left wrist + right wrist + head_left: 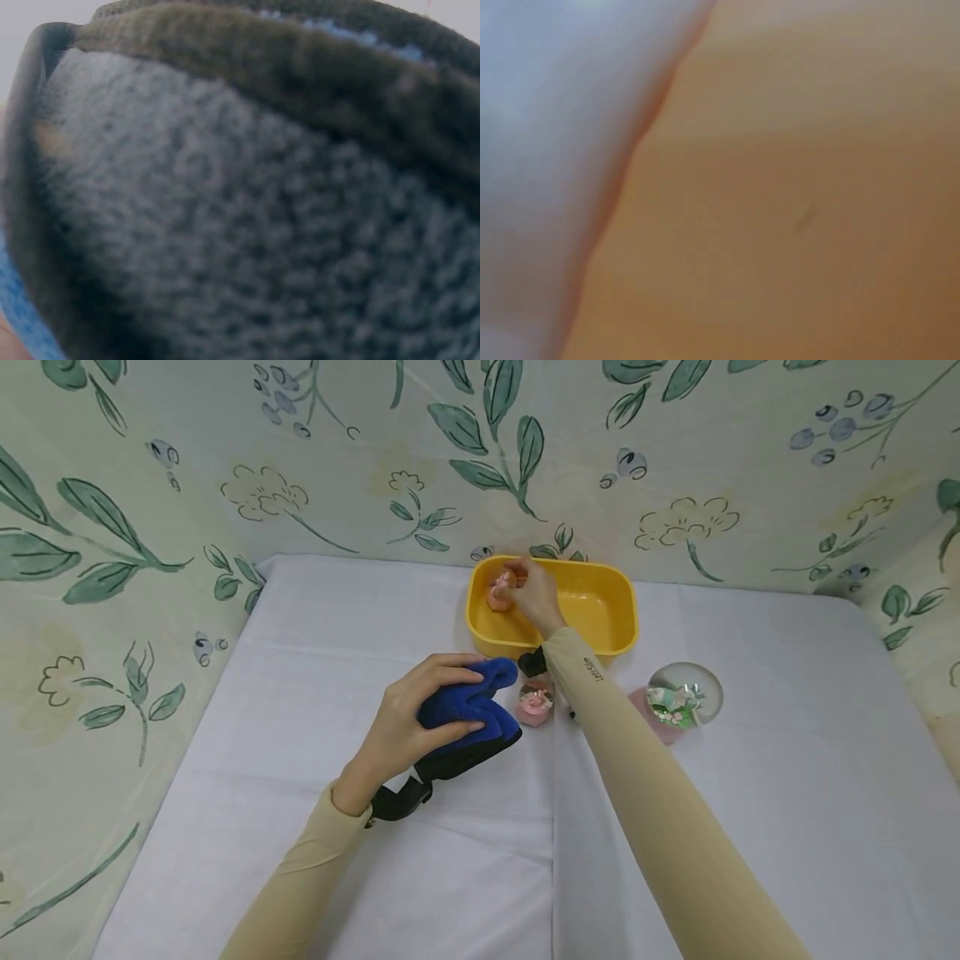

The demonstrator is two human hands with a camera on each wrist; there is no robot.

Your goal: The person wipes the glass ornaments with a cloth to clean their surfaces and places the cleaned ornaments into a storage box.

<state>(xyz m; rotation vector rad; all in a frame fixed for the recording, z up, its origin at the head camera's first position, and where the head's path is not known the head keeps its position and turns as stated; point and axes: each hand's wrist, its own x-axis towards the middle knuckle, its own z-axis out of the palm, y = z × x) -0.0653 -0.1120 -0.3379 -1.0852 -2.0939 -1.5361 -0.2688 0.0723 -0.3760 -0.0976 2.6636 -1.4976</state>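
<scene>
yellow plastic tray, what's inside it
The right hand holds a small pink rounded ornament in the left end of the tray; whether it touches bottom is unclear. The hand hides what lies beneath.

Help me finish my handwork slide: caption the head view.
Left hand grips a folded blue plush cloth as the right hand holds a small pink ornament at a yellow tray.

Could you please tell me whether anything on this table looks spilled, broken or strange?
I see nothing spilled or broken. Only the white tablecloth looks slightly odd: a long crease runs down near its middle, breaking the mostly smooth surface. The blue-and-black cloth is bunched, but the left hand grips it.
</scene>
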